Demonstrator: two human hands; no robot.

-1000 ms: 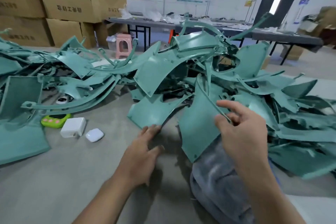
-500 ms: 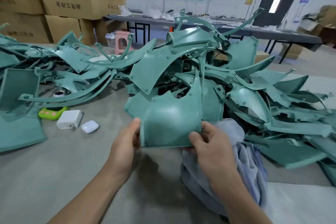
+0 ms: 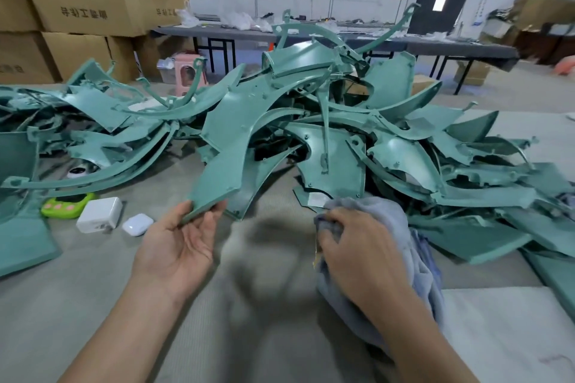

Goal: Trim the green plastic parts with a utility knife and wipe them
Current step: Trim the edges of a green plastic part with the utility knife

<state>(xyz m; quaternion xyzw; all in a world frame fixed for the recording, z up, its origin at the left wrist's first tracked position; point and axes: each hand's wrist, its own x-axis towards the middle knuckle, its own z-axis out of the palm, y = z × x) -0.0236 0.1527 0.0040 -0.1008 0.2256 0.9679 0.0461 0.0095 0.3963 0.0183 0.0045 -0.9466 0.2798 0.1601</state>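
A heap of green plastic parts [image 3: 389, 146] sprawls across a grey work surface [image 3: 62, 305]. At its front edge, the left hand [image 3: 177, 246], palm upward, pinches the lower corner of one curved green panel [image 3: 214, 183]. The right hand [image 3: 357, 255] clutches a bunched grey cloth [image 3: 401, 227] beside it. A white charger [image 3: 99, 214] lies to the left.

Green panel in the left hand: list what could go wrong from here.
The left hand pinches the green panel by one corner only; it may twist or slip when wiped.
Its upper end seems to reach into the pile of green parts; pulling could drag others down.
The right hand grips the grey cloth; a thin yellowish sliver beside it might be the knife, a cut risk.
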